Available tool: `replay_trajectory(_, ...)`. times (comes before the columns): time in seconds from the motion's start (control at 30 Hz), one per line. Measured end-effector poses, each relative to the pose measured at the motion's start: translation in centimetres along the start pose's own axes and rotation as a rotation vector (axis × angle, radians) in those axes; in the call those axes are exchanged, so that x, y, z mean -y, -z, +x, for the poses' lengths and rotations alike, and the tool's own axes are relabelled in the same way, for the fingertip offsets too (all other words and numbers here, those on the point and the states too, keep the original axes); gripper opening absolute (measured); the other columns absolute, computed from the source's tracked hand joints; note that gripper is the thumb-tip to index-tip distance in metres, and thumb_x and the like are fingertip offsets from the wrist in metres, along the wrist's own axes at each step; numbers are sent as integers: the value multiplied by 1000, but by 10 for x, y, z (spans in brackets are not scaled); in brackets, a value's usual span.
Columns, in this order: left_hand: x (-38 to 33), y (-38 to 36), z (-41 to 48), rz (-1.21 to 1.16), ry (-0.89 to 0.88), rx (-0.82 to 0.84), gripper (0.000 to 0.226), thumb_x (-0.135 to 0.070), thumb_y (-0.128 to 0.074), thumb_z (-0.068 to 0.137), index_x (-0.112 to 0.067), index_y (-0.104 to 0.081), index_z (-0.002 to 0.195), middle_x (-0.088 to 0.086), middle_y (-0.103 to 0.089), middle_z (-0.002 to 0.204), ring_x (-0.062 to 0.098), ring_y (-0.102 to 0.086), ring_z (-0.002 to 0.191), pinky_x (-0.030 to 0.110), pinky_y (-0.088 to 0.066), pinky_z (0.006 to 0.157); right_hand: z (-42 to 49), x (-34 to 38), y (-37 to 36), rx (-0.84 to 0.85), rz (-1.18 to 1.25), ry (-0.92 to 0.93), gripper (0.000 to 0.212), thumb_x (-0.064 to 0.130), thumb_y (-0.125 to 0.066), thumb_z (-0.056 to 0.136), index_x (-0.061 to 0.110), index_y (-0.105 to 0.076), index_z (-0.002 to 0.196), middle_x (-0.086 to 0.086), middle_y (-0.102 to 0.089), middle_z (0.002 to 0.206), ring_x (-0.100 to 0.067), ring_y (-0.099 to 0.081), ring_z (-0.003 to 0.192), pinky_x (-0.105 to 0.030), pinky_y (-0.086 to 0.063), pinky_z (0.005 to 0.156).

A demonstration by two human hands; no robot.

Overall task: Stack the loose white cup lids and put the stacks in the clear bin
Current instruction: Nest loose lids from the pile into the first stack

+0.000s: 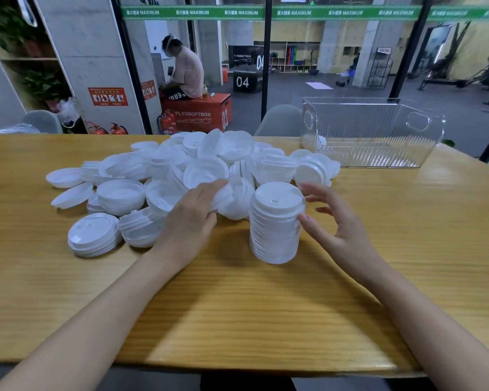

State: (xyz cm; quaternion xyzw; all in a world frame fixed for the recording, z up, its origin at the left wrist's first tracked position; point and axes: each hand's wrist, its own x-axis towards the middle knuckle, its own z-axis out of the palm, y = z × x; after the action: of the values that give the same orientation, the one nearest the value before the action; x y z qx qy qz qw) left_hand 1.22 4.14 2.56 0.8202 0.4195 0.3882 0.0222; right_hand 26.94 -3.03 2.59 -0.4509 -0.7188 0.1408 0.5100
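Lids (164, 162) lie heaped mid-table; stacking is in hand. Left hand (191, 221) grips a bunch (233, 197); right hand (338, 221), fingers spread, hovers beside the upright stack (274, 227). Next, the bunch probably needs seating squarely on the stack, before the bin (378, 128).

Motion-blurred clump of lids (235, 201) in the left hand (189, 218), most fingers out of sight behind it. Lower layers of the lid pile (209, 162) buried. Forearms (82, 334) cut off at bottom edge. Red sign (108, 96) lettering too small to read.
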Motion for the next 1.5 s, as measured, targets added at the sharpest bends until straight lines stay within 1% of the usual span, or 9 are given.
replay_trajectory(0.17,-17,16,-8,-660,439,-53,29,-8,-63,94,-27,-55,115,-14,-59,112,-4,-60,79,10,-45,74,0,-1,-1,10,3,-10,42,47,-56,88,42,-47,129,19,-57,130,-10,-55,119,-22,-43,96)
replay_trajectory(0.33,2,0,-31,-318,327,131,15,-24,-59,97,-27,-59,112,-13,-63,110,5,-60,102,27,-47,89,0,-1,-1,8,-3,-10,44,48,-57,88,41,-46,130,20,-56,130,-10,-55,119,-23,-44,96)
replay_trajectory(0.5,-1,3,-36,-206,259,277,64,-65,-48,91,-22,-52,138,-16,-47,134,1,-42,127,13,-30,104,0,-1,0,8,-11,-12,46,48,-56,88,40,-45,132,19,-56,130,-10,-55,119,-25,-44,96)
replay_trajectory(0.63,-2,8,-43,-196,253,343,97,-73,-68,61,-29,-41,143,-23,-40,137,-10,-36,125,1,-24,98,0,2,0,36,-2,-46,62,52,-61,82,37,-40,138,13,-54,135,-10,-52,122,-26,-43,99)
replay_trajectory(0.8,-3,8,-41,-185,265,261,81,-40,-87,69,-25,-48,139,-32,-43,120,-28,-39,106,-6,-25,86,-1,-4,-6,203,-20,-205,106,65,-75,61,66,-2,138,18,-44,142,2,-37,134,-27,-33,109)
replay_trajectory(0.97,-6,9,-40,-221,276,207,81,-40,-87,68,-23,-51,138,-32,-43,122,-29,-39,106,-7,-26,87,-4,-25,-16,305,-53,-313,139,64,-85,50,51,12,150,20,-40,147,-12,-34,141,-47,-30,117)
replay_trajectory(1.1,-6,9,-40,-231,274,164,80,-39,-88,68,-22,-52,138,-16,-51,134,-13,-43,113,-5,-27,91,-4,-27,-20,267,-74,-336,140,59,-87,47,56,10,148,10,-50,142,-13,-46,133,-48,-37,112)
replay_trajectory(1.33,-11,11,-41,-269,260,113,62,-30,-84,74,-23,-58,130,-27,-52,124,-22,-42,112,-3,-30,88,-13,-28,-3,253,-102,-335,129,54,-86,52,54,0,149,11,-62,124,-13,-52,124,-47,-44,104)
replay_trajectory(1.5,-26,13,-33,-337,218,31,58,-42,-83,74,-29,-59,125,-19,-53,126,-15,-46,116,0,-33,92,-21,-20,15,200,-78,-247,119,63,-78,58,42,-6,151,39,-39,136,3,-37,134,-35,-26,117)
